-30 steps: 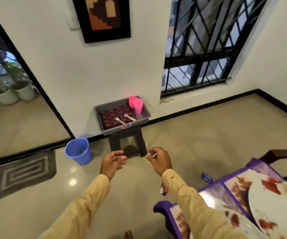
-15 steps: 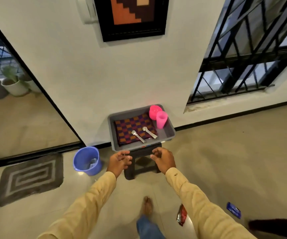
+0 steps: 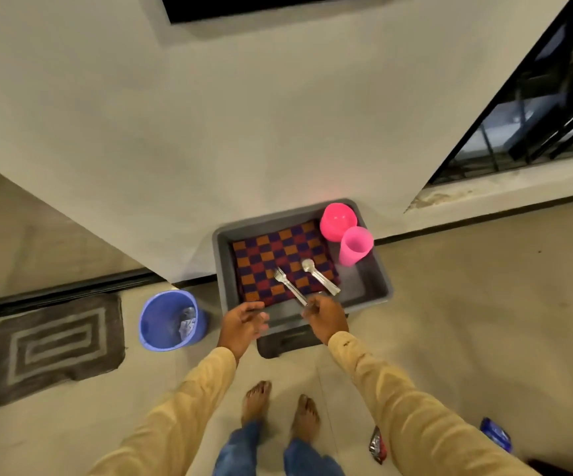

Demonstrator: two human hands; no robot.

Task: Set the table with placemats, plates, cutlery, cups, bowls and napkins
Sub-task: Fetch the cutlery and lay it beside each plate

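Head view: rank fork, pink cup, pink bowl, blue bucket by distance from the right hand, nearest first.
1. fork, handle end at the right hand
2. pink cup, right side of the tray
3. pink bowl, far right corner, behind the cup
4. blue bucket, on the floor, left

One placemat [image 3: 271, 255], one fork [image 3: 288, 286], one spoon [image 3: 319, 278], one cup [image 3: 354, 245], one bowl [image 3: 337, 219].

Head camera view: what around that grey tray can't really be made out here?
All in the head view:
- Fork: handle end hidden by the right hand; whether it grips, unclear.
- Stool: mostly covered by the tray.
- Bucket: contents blurred, too small.
- Wall picture: cut off by the top edge.
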